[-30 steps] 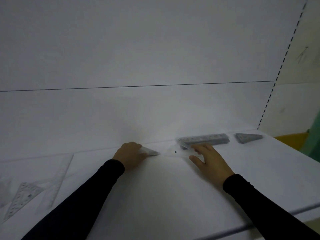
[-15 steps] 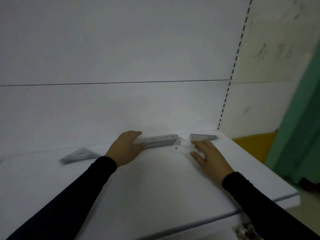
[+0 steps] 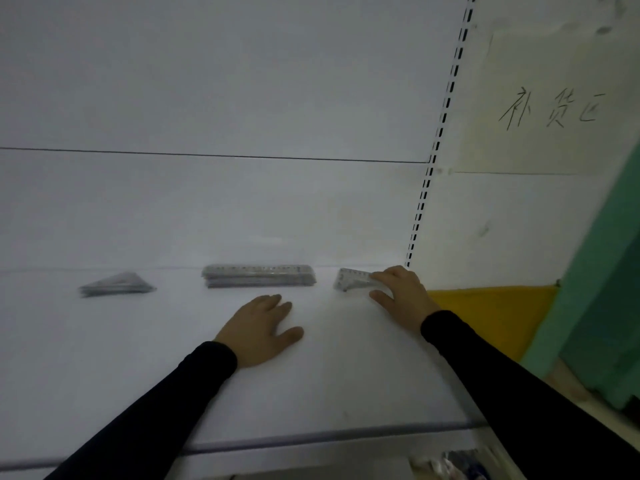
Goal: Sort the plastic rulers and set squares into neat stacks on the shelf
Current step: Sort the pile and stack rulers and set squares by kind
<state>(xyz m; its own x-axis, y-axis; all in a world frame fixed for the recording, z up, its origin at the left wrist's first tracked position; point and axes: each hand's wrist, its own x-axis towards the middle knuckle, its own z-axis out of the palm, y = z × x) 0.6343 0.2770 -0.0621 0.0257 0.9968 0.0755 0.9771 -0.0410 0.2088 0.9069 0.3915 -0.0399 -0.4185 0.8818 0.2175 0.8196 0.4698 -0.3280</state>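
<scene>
The white shelf (image 3: 346, 375) carries three groups of clear plastic pieces along its back edge. The stack of rulers (image 3: 258, 276) serves as the reference point: it lies flat against the rear panel, lengthwise along it. To the left of the rulers, well apart, lies a stack of set squares (image 3: 116, 285), blurred in this view. To the right of the rulers, near them, lies a second stack of set squares (image 3: 351, 279), close to the slotted upright (image 3: 436, 150). The right hand (image 3: 401, 297) rests on this right-hand stack, fingers curled over its top and right end, thumb in front of it. The left hand (image 3: 259, 329) lies palm down on the shelf in front of the rulers, fingers extended and relaxed, holding nothing. Both arms wear dark sleeves (image 3: 156, 410).
</scene>
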